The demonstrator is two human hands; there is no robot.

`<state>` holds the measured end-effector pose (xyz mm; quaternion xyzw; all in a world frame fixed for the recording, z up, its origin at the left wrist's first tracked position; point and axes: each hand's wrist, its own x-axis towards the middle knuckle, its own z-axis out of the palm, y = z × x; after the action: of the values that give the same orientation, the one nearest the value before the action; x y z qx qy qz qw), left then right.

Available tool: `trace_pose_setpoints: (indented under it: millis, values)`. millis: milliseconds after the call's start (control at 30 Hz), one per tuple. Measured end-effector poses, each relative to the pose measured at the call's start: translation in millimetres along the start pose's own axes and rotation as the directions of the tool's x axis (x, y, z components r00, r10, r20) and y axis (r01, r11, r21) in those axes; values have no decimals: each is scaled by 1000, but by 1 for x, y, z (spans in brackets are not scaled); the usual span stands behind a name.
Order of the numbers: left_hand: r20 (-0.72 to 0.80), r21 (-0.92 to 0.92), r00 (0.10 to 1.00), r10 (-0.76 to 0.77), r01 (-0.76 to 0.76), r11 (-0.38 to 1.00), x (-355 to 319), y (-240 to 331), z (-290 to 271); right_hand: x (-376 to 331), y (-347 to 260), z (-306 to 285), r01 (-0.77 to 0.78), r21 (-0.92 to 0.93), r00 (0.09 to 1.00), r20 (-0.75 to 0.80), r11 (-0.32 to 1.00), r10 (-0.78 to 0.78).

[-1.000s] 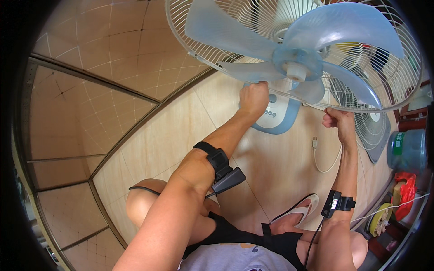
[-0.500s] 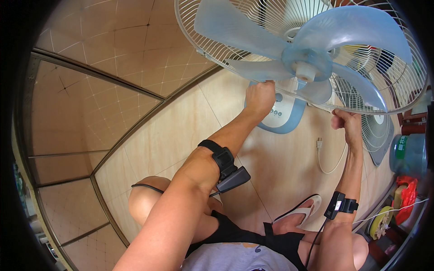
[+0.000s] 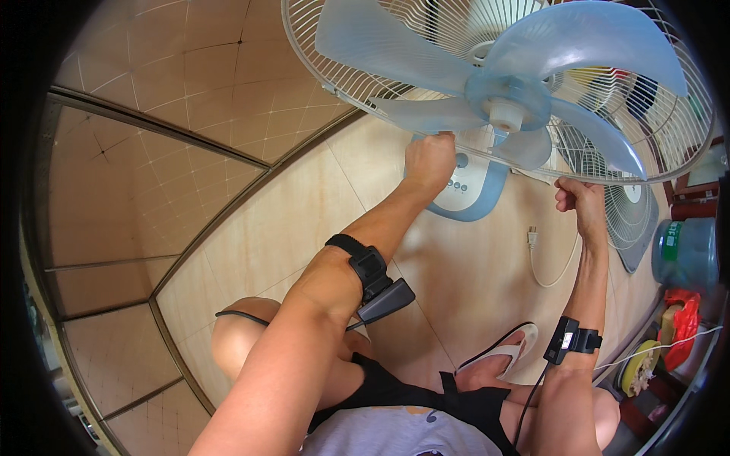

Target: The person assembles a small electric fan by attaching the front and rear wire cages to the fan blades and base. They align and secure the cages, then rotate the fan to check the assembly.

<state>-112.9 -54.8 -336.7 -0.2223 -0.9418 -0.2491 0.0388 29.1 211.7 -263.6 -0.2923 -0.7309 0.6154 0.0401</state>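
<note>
A standing fan without a front cover fills the top of the view. Its translucent blue blades (image 3: 585, 42) sit on a hub with a pale centre piece, inside the white wire rear grille (image 3: 679, 163). My left hand (image 3: 430, 162) is closed in a fist around the lower left rim of this grille, in front of the fan's blue and white base (image 3: 473, 199). At the lower right rim my right hand (image 3: 582, 204) is closed too, its fingers curled at the grille's edge. The fingertips' exact hold is partly hidden.
A white cord with a plug (image 3: 532, 237) lies on the tiled floor (image 3: 304, 228). Another round wire grille (image 3: 631, 220) rests behind my right hand. At the right stand a blue water jug (image 3: 684, 254), a red bag (image 3: 682, 323) and a yellow bowl (image 3: 640, 368). Brown cabinet doors (image 3: 114, 182) line the left.
The whole view has shifted slightly, so fan and hands appear a little further left and up. Both hands stay at the grille's rim; the right fingers look slightly more curled.
</note>
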Motion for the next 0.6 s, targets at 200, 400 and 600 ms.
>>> trace_pose_setpoints:
  millis: [200,400,600]
  values:
    - [-30,-19,998,46,-47,999,-1,-3,-1,1,-1,-2,-8,-16,1000,-19,1000,7]
    - [-19,-8,999,41,-41,999,0,-2,1,1,-2,-4,-6,-27,1000,-20,1000,6]
    - [-11,6,1000,27,-27,1000,1,-1,0,0,-8,-4,5,-41,1000,-17,999,-6]
